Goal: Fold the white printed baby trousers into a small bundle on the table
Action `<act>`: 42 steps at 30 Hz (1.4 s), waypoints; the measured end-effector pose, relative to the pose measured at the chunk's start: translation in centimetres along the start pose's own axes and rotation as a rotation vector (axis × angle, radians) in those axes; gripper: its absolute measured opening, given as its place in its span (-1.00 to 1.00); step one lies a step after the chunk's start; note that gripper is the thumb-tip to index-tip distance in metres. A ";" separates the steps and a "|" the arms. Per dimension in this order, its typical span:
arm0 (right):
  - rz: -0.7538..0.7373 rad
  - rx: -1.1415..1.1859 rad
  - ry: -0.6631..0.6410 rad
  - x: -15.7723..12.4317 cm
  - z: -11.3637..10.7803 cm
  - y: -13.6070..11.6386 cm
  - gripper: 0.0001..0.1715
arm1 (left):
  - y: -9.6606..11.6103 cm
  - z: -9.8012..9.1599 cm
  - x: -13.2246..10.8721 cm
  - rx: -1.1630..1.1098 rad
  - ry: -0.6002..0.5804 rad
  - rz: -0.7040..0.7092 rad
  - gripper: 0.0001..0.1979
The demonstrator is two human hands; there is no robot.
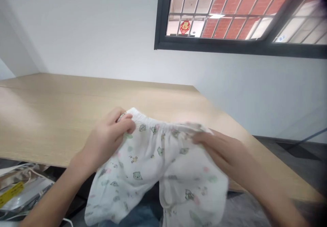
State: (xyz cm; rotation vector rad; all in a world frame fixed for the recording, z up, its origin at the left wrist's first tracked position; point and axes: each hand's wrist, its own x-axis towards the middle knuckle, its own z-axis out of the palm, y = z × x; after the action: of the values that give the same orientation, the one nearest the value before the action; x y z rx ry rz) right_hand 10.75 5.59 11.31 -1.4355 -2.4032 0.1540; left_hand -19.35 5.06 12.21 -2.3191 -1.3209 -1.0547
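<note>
A small pair of white pants [150, 159] with an elastic waistband and green and pink cartoon prints hangs upright in front of me, waistband at the top. My left hand [112, 131] is closed on the left end of the waistband, fingers curled over the cloth. At the right end, my right hand [217, 145] pinches the waistband; it is slightly blurred. Both legs of the pants drop below the front edge of the table, and the lower hem on the right runs out of the frame.
A light wooden table [63, 118] spans the view, its right edge slanting down. Beyond it are a white wall and a barred window [219, 16]. At lower left, bags and a yellow label [11, 193] lie below the table edge. Grey floor shows at right.
</note>
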 end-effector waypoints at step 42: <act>-0.162 -0.006 -0.233 22.3 14.4 -3.7 -0.49 | 3.1 7.7 -12.6 0.371 -0.224 0.059 -0.52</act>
State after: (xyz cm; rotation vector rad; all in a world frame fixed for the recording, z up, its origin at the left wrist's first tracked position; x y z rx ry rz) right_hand -6.94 24.38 3.88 -1.2791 -2.6966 0.2886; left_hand -17.24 -0.39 -1.70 -2.2188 -1.3795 -0.4891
